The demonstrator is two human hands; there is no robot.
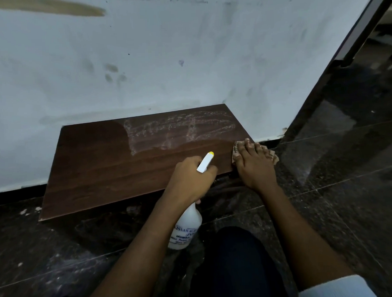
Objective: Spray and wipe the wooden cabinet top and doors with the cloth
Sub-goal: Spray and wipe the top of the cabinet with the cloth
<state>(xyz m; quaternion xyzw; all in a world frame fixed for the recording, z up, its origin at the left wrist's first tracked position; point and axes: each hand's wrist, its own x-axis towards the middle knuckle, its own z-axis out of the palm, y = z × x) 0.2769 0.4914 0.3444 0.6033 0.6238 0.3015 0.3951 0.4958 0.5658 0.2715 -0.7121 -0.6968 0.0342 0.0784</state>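
Note:
A low dark wooden cabinet top stands against the wall, with streaky white spray residue across its far right half. My left hand grips a white spray bottle by the neck; its yellow-tipped nozzle points over the wood. My right hand lies flat on a brownish patterned cloth at the top's right front corner, covering most of it. The cabinet doors are hidden below the top.
A stained pale wall rises right behind the cabinet. Dark polished stone floor surrounds it, dusty at the left. A dark door frame slants up on the right. My dark-trousered knee is low in the middle.

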